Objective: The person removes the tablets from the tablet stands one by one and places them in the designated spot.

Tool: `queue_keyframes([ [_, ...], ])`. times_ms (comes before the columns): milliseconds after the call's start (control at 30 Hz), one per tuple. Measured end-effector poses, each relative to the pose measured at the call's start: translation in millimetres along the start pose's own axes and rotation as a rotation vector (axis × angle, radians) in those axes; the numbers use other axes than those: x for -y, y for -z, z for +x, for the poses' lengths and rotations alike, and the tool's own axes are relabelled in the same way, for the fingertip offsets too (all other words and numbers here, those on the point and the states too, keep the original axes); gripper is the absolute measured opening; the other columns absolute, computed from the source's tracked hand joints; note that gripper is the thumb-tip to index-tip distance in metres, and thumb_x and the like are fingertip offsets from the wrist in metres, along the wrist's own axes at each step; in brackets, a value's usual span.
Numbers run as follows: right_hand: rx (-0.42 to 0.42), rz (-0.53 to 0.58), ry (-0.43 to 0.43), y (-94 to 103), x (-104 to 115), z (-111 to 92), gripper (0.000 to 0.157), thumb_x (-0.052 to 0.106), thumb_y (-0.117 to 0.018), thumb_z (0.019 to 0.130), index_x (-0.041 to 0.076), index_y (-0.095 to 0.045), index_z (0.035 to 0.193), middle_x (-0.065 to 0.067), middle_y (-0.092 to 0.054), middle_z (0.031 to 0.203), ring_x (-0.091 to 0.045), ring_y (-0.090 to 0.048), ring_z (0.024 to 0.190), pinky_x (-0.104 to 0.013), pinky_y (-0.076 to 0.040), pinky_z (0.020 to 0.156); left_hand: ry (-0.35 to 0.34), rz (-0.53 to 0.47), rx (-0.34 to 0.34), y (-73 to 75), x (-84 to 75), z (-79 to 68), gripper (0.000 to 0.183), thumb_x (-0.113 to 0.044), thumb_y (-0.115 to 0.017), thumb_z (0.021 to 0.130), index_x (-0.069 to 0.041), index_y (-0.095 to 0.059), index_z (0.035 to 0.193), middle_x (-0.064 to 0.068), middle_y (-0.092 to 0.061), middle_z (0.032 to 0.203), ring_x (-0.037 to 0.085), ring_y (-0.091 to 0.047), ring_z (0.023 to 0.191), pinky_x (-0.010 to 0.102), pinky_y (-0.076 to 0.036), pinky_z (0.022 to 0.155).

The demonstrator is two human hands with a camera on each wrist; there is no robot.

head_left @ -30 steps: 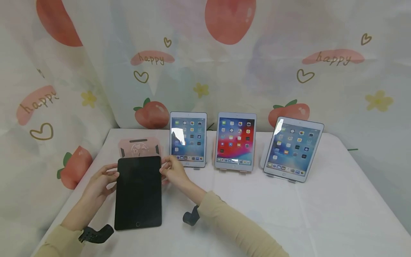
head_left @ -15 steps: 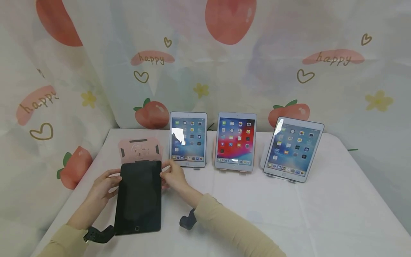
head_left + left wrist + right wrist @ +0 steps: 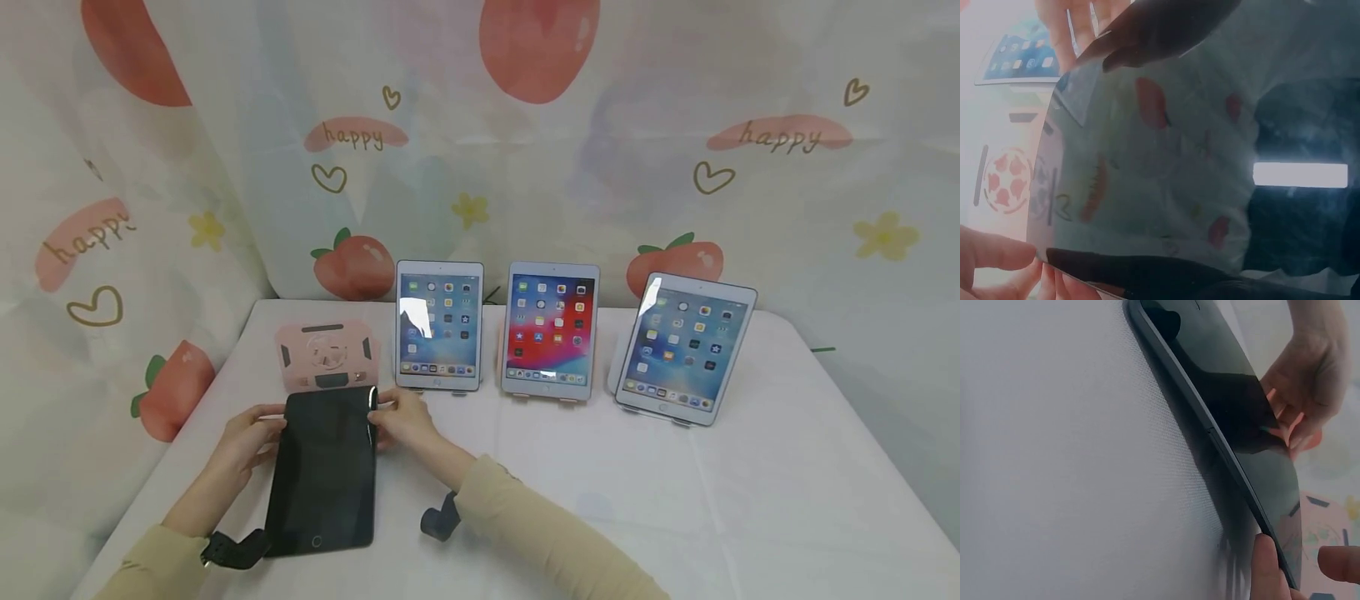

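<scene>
A black tablet [image 3: 322, 475], its screen dark and a round button at the near end, slants low over the table at the left. My left hand [image 3: 242, 446] holds its left edge near the far corner; in the left wrist view the thumb [image 3: 1007, 250] lies right at that corner. At the opposite edge my right hand [image 3: 408, 421] grips near the other far corner. The right wrist view has fingers [image 3: 1266, 562] against the tablet's edge and the thumb [image 3: 1340, 564] a little apart from the glass. Just beyond the tablet's far end stands a pink stand [image 3: 330, 352] with dark pads.
Three white tablets with lit screens lean on stands along the back: a left one [image 3: 438, 325], a middle one [image 3: 551, 329] and a tilted right one [image 3: 686, 346]. A white cloth [image 3: 600, 492] covers the table. A patterned curtain [image 3: 600, 192] hangs behind.
Both hands have drawn the black tablet down and toward the near edge. Its far end has come away from the pink stand in view, so more of the stand's lower part shows.
</scene>
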State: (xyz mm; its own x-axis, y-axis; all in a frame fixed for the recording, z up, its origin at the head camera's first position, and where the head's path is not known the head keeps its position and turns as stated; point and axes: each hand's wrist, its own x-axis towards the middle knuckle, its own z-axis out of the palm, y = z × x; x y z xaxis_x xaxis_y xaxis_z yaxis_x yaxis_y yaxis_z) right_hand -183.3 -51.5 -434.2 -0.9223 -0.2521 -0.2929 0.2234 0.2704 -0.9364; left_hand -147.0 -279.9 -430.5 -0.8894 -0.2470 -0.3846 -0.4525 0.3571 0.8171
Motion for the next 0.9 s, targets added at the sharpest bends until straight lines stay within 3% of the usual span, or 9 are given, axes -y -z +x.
queue_keyframes([
  [133,0.024,-0.012,-0.015,-0.2,-0.5,-2.0,0.038,0.007,-0.064,0.088,-0.002,-0.058,0.124,-0.012,-0.069,0.090,-0.015,-0.066,0.068,-0.027,-0.059,0.059,-0.005,0.019,0.005,0.9,1.7,0.9,0.045,-0.014,-0.045,0.097,0.007,-0.042,0.137,0.019,-0.060,0.113,0.013,-0.058,0.087,0.028,-0.050,0.077],
  [267,0.033,-0.061,0.006,-0.7,-1.1,-2.7,0.044,0.009,-0.065,0.087,-0.005,-0.055,0.128,-0.014,-0.067,0.099,-0.016,-0.067,0.076,-0.027,-0.059,0.067,-0.005,0.012,0.021,1.8,3.3,2.6,0.045,-0.013,-0.044,0.097,0.009,-0.043,0.136,0.006,-0.064,0.097,0.010,-0.057,0.081,0.024,-0.050,0.071],
  [467,0.066,-0.119,0.001,-1.5,-3.0,-1.9,0.052,0.013,-0.066,0.088,-0.009,-0.051,0.132,-0.013,-0.064,0.097,-0.019,-0.068,0.081,-0.029,-0.059,0.076,0.009,-0.006,0.051,2.1,7.0,5.0,0.045,-0.015,-0.045,0.098,0.010,-0.043,0.135,-0.005,-0.065,0.086,0.007,-0.057,0.077,0.022,-0.051,0.067],
  [633,0.085,-0.087,0.012,-1.5,-6.4,-2.3,0.048,0.010,-0.064,0.088,-0.008,-0.052,0.131,-0.017,-0.066,0.105,-0.025,-0.070,0.087,-0.031,-0.059,0.079,0.016,0.005,0.059,2.5,8.7,5.9,0.045,-0.017,-0.044,0.099,0.009,-0.043,0.136,-0.001,-0.066,0.092,0.008,-0.057,0.080,0.020,-0.052,0.067],
  [900,0.121,-0.055,0.057,0.1,-11.1,-2.3,0.047,0.005,-0.063,0.087,-0.008,-0.052,0.132,-0.005,-0.056,0.081,-0.015,-0.062,0.074,-0.020,-0.051,0.064,0.003,0.041,0.083,3.3,8.4,3.9,0.046,-0.015,-0.039,0.098,0.011,-0.043,0.136,0.013,-0.063,0.108,0.011,-0.055,0.088,0.019,-0.053,0.070],
])
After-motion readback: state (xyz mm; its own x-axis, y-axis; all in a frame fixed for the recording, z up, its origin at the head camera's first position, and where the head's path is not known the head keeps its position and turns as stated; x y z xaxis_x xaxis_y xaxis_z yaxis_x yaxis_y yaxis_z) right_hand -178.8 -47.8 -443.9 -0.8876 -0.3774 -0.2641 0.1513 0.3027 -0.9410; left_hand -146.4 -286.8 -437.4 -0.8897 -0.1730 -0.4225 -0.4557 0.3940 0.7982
